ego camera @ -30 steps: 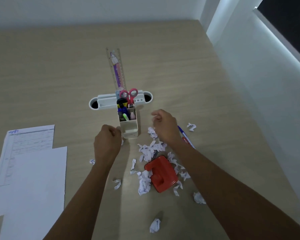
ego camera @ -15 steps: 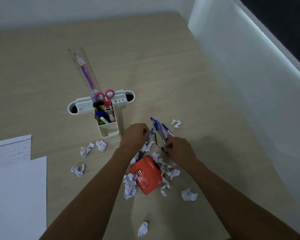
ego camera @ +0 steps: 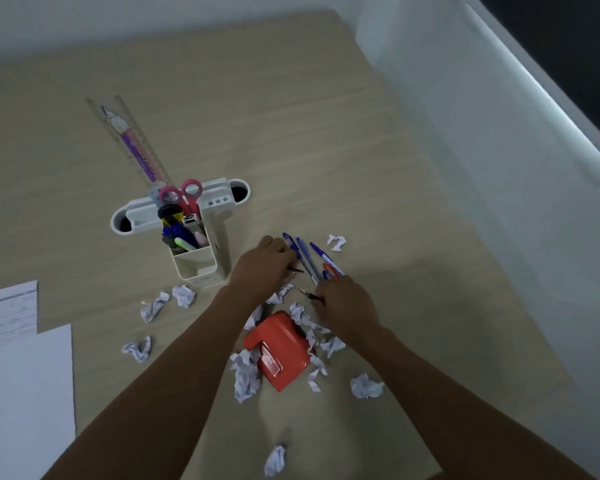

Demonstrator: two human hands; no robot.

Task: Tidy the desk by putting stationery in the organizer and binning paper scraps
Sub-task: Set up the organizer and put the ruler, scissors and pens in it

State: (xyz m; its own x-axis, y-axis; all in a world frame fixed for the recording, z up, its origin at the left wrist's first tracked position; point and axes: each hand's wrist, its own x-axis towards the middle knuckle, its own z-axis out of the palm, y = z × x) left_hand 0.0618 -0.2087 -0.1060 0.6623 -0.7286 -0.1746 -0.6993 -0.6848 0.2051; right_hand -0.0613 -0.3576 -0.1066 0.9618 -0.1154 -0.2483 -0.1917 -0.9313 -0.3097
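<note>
A white desk organizer [ego camera: 196, 263] stands mid-desk with pink scissors [ego camera: 182, 195], markers and a ruler [ego camera: 132, 143] in it. To its right lie several blue pens [ego camera: 305, 256] and a red pen [ego camera: 331, 270] side by side. My left hand [ego camera: 265, 265] rests curled on the left end of the pens, fingers touching a blue one. My right hand [ego camera: 343, 304] lies over their near ends, pinching a thin dark pen tip. A red hole punch [ego camera: 278, 349] sits below both hands among crumpled paper scraps [ego camera: 245, 375].
More scraps lie scattered: near the organizer [ego camera: 184, 294], front left [ego camera: 137, 348], far right of the pens [ego camera: 336, 242], and near the desk's front edge [ego camera: 276, 459]. White paper sheets [ego camera: 21, 393] cover the left. The desk's right edge runs beside a white wall.
Both hands left the organizer and moved right onto the pens. Since half a second ago they have barely shifted; the left hand reaches slightly further up the pens.
</note>
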